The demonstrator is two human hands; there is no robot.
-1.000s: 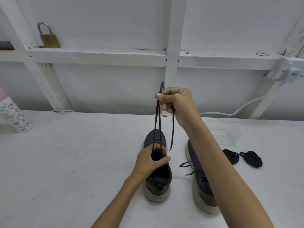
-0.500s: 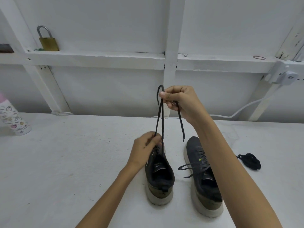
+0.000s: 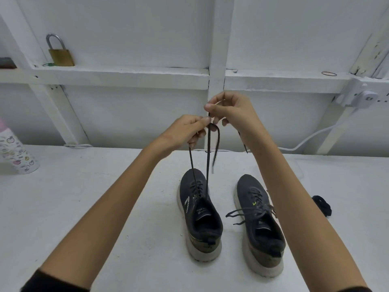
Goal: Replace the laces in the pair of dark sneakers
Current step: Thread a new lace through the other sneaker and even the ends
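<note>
Up from the shoe's tongue, the left hand (image 3: 188,131) has risen to meet the right hand (image 3: 230,111), and the two now sit knuckle to knuckle above the pair. Both pinch the black lace (image 3: 208,163) between thumb and curled fingers. Two taut strands drop from them toward 6 o'clock into the upper eyelets of the left sneaker (image 3: 201,220), while one loose end dangles free just under the hands and another hangs behind the right wrist. The left sneaker stands flat on the white table (image 3: 84,207), toe pointing to 12 o'clock. At its 3 o'clock stands the right sneaker (image 3: 260,226), laced, its loose ends splayed toward 9 o'clock. Further toward 3 o'clock lies a bundle of black lace (image 3: 322,205), partly hidden by the right forearm.
</note>
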